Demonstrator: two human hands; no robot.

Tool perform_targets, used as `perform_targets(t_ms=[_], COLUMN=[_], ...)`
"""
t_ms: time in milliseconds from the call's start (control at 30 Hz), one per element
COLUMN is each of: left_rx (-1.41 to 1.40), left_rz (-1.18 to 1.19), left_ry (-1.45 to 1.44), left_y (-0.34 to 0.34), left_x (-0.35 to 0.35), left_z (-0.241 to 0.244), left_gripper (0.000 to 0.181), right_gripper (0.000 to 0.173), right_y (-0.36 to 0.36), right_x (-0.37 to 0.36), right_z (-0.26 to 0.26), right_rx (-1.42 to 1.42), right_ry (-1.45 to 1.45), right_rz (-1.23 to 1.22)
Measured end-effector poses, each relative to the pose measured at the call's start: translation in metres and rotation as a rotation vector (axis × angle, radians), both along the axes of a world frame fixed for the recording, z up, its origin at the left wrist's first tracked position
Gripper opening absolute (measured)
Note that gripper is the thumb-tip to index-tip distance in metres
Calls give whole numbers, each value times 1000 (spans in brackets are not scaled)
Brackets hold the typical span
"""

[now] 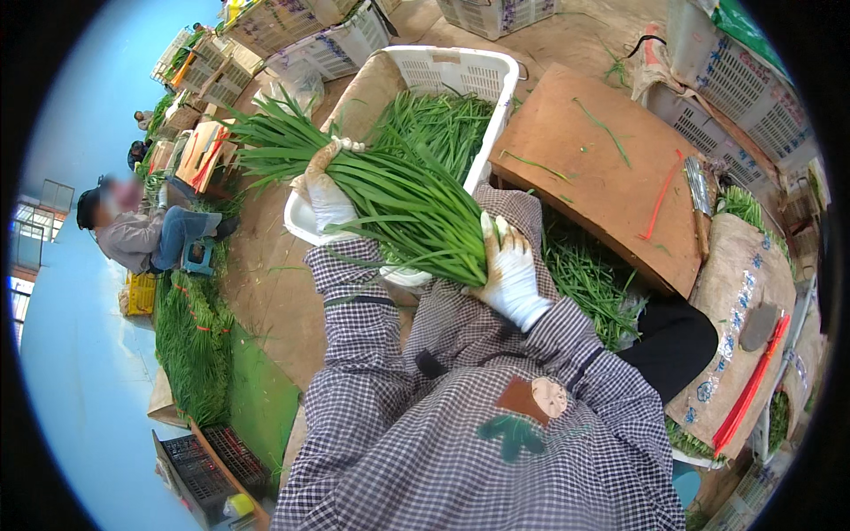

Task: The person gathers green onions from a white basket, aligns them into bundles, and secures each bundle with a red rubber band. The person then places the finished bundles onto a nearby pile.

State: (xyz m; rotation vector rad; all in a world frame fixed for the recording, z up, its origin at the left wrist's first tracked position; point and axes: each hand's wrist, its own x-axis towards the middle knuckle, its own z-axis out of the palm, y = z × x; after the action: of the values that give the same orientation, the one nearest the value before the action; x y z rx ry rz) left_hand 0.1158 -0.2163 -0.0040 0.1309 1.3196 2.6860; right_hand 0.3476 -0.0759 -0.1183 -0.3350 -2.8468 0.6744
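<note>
A thick bunch of long green leafy stalks, like garlic chives [405, 206], lies across both of my hands above my lap. My left hand [325, 189], in a stained white glove, is wrapped around the bunch nearer its loose leaf tips. At the other end, my right hand [510, 269], also gloved, grips the lower end of the stalks near my knee. Beyond the bunch is a white plastic crate [495, 63] with cut greens [438, 126] inside and sacking over one side.
A brown board [591, 152] at the right carries a knife [697, 199] and a red tie strip [664, 192]. Beside it, a woven sack [730, 318] bears more red strips [754, 385]. A seated co-worker [139, 232] and bundled greens [192, 345] are at the left.
</note>
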Motion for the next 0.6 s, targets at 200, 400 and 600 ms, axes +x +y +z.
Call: perform_targets(t_ms=[200, 400, 600], left_rx=[30, 214, 304], left_rz=[-28, -337, -392], left_ry=[-9, 267, 473], left_y=[-1, -27, -29], left_x=[11, 0, 27], left_z=[20, 19, 41], left_gripper=[12, 12, 11], right_gripper=[122, 92, 95], right_y=[50, 38, 32], right_x=[-36, -38, -39], right_z=[6, -17, -20], right_rx=[-118, -174, -145], right_ry=[-64, 332, 475], right_rz=[155, 136, 169])
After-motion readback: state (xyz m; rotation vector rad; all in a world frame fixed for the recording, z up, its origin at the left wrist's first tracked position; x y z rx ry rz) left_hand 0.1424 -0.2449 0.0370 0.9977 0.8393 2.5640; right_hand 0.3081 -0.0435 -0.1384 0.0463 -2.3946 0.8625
